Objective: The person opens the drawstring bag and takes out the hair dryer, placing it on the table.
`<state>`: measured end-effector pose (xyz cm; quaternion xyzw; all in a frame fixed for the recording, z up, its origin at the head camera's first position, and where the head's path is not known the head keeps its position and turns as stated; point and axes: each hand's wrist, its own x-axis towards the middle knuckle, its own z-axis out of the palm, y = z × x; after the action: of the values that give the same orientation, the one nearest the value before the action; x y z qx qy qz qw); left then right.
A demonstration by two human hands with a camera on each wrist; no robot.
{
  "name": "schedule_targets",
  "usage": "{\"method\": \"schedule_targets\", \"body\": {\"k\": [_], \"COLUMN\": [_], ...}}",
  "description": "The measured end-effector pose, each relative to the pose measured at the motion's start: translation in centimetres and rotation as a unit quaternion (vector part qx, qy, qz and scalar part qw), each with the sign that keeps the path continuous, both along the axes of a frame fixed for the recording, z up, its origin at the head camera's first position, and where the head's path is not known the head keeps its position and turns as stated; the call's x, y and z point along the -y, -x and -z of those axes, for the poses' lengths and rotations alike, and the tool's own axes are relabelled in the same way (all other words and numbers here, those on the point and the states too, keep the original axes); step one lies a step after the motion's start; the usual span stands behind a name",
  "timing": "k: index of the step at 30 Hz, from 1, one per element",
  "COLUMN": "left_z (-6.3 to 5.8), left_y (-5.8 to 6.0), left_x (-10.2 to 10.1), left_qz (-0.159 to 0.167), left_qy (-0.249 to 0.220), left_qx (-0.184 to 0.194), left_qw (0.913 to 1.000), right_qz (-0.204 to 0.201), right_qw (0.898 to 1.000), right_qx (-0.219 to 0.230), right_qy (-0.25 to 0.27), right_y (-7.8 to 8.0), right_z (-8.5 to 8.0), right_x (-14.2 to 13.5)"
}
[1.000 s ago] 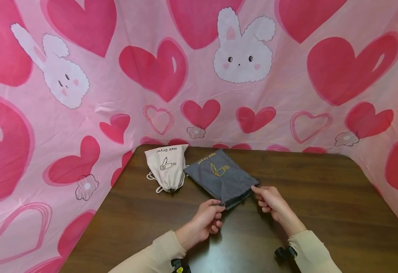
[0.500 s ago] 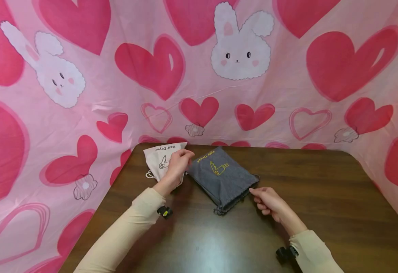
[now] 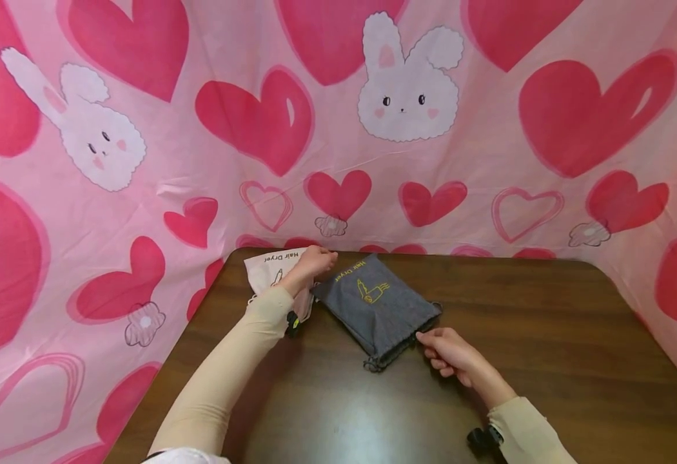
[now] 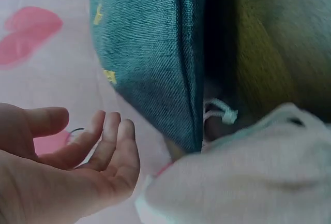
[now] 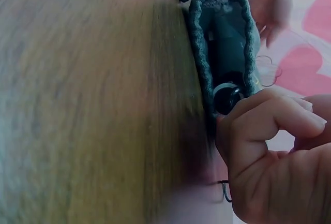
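Observation:
A grey drawstring bag point(image 3: 373, 303) with yellow "Hair Dryer" lettering lies on the table, its gathered mouth facing the person. Inside that mouth, the right wrist view shows a dark cylindrical thing with a round black end point(image 5: 227, 99); its kind is unclear. Curled fingers of my right hand point(image 3: 451, 353) pinch at the mouth's edge, close by the black end; the fingertips are partly hidden. My left hand point(image 3: 315, 261) is beside the bag's far left corner, over a white drawstring bag point(image 3: 269, 274). Its fingers point(image 4: 120, 154) are loosely bent, apart from the grey cloth, holding nothing.
The brown wooden table point(image 3: 524, 309) ends at the back against a pink cloth point(image 3: 478, 148) printed with hearts and rabbits. A drawstring loop point(image 3: 373, 365) sticks out at the grey bag's near corner.
My left hand has left the grey bag's mouth and moved forward and left to its far corner. My right hand has slid slightly left along the mouth.

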<state>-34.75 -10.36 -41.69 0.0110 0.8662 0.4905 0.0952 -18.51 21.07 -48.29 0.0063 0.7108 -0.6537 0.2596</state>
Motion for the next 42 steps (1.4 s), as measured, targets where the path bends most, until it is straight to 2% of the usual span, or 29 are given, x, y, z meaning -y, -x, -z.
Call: {"method": "schedule_targets", "body": {"k": [3, 5, 8, 11, 17, 20, 27, 34, 42], "left_z": [0.7, 1.0, 1.1, 1.0, 1.2, 1.3, 2.2, 2.5, 2.8], "left_y": [0.8, 1.1, 1.3, 1.6, 2.5, 2.8, 3.2, 2.8, 2.5], "left_x": [-0.6, -0.8, -1.1, -1.4, -1.9, -2.0, -1.8, -1.9, -2.1], "left_qz": [-0.005, -0.011, -0.013, -0.015, -0.008, -0.003, -0.003, -0.024, -0.045], "left_qy": [0.003, 0.023, 0.048, 0.052, 0.080, 0.095, 0.087, 0.066, 0.066], "left_qx": [0.018, 0.031, 0.057, 0.080, 0.087, 0.101, 0.138, 0.114, 0.080], "left_qw": [0.9998, 0.9992, 0.9971, 0.9953, 0.9930, 0.9903, 0.9866, 0.9910, 0.9937], "right_qz": [0.001, 0.000, 0.002, 0.004, 0.008, 0.009, 0.020, 0.020, 0.018], "right_qw": [1.000, 1.000, 1.000, 1.000, 1.000, 0.999, 0.999, 1.000, 1.000], "right_qx": [0.004, 0.007, 0.006, 0.003, 0.005, 0.003, 0.006, 0.009, 0.009], "right_qy": [-0.002, -0.004, -0.009, -0.012, -0.021, -0.031, -0.031, -0.018, -0.011], "right_y": [0.0, 0.0, -0.2, -0.2, 0.4, 0.6, 0.6, 0.5, 0.5], "right_z": [0.2, 0.3, 0.4, 0.3, 0.2, 0.2, 0.6, 0.6, 0.5], "right_x": [0.3, 0.5, 0.8, 0.9, 0.9, 0.9, 1.1, 1.2, 1.1]}}
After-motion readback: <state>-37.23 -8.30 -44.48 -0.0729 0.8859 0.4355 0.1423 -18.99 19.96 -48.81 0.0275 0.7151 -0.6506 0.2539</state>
